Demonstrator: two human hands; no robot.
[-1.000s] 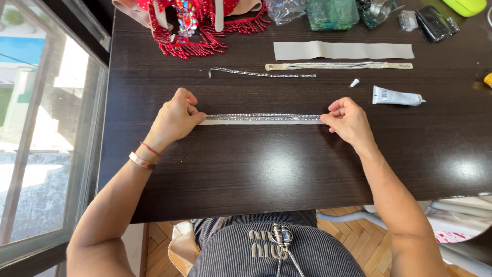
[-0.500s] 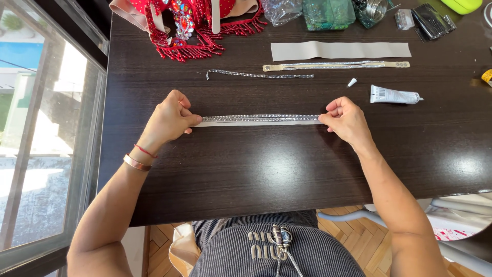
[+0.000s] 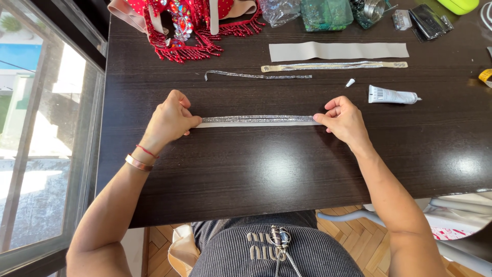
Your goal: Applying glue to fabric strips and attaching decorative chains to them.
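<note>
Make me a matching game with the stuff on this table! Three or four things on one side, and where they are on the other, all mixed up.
Things:
1. sparkly strip
2. white glue tube
3. red beaded fringe piece
4. plain grey band

Places:
A. far left end of the dark table
B. stretched flat between the left hand and the right hand
C. far side, right of the red piece
D. just beyond the right hand

Pairs: 1-B, 2-D, 3-A, 4-C
</note>
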